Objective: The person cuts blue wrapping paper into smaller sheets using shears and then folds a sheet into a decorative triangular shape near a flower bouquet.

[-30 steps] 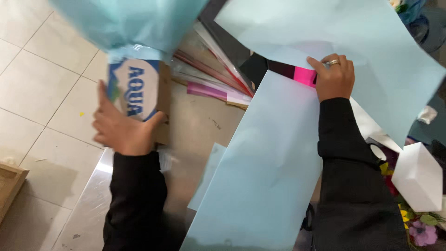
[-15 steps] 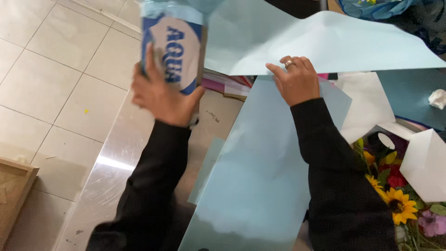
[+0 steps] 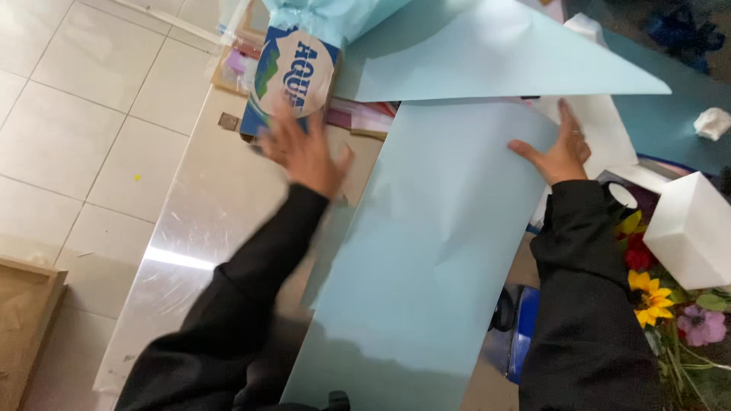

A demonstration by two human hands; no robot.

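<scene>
the left hand (image 3: 304, 152) hovers open, fingers spread and blurred, above the steel counter (image 3: 190, 228) just in front of a blue and white cardboard box (image 3: 289, 80) that stands at the counter's far left edge; whether the fingertips touch the box cannot be told. the right hand (image 3: 560, 148) lies flat and open, palm down, pressing the far right corner of a long pale blue paper sheet (image 3: 426, 259) that runs down the middle of the counter toward the near edge. a second pale blue sheet (image 3: 495, 57) lies folded to a point across the far side. a white block (image 3: 693, 228) sits at the right edge (above it, flowers (image 3: 655, 293), yellow and red).
</scene>
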